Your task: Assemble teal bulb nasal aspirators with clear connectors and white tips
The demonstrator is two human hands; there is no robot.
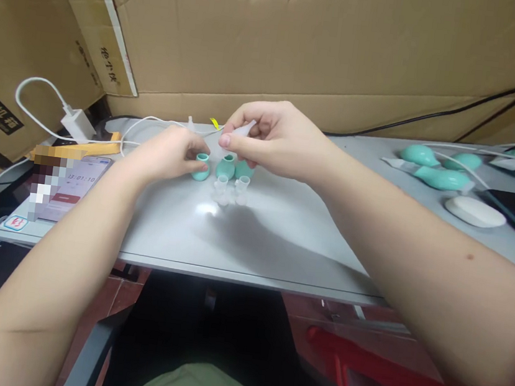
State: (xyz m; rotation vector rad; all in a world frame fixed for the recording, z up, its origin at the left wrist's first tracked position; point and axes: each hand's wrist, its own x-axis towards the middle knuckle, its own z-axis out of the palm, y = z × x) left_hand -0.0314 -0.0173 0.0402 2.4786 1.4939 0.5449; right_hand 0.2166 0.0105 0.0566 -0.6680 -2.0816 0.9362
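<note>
My left hand [171, 152] grips a small teal rubber bulb [202, 167] that stands upright on the grey table [280, 239]. My right hand [273, 137] hovers just above and pinches a clear plastic tip [242, 130] between thumb and fingers. Under the right hand stand two more teal bulbs [226, 167], one partly hidden by the fingers. Two small clear plastic caps [231, 186] sit on the table in front of the bulbs.
A phone [70, 186] with a lit screen lies at the left, near a white charger [78, 124] and cables. At the right lie larger teal bulbs [442, 177], a white oval object [475, 211] and a dark tablet edge. Cardboard boxes [304, 42] stand behind.
</note>
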